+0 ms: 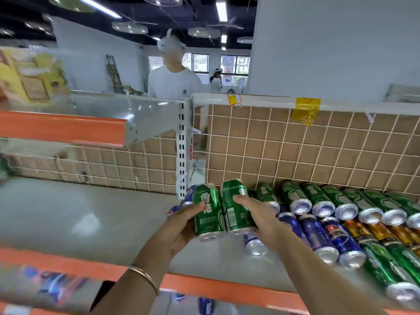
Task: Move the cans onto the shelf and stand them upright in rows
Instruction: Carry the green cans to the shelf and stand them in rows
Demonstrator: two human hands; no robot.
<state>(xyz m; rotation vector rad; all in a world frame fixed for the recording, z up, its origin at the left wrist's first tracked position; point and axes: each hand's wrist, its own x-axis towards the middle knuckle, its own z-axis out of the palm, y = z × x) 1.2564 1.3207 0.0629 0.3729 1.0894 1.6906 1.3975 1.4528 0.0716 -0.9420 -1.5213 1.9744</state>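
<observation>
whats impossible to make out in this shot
Head view:
- Blue cans: mostly hidden by the left hand and its green can.
- Lower-shelf goods, bottom left: smeared by motion blur.
- Yellow boxes, top left: blurred, print unreadable.
- Rightmost green cans: cut off by the frame edge.

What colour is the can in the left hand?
Green can with white lettering, seen best in the head view.

Gripped in left hand (181, 226), a green aluminium can (208, 212); in right hand (256, 214), a second green can (236, 205) beside it. Towards grey metal shelf's (68, 212) right edge, rows of green, blue, gold cans (318, 201).
</observation>
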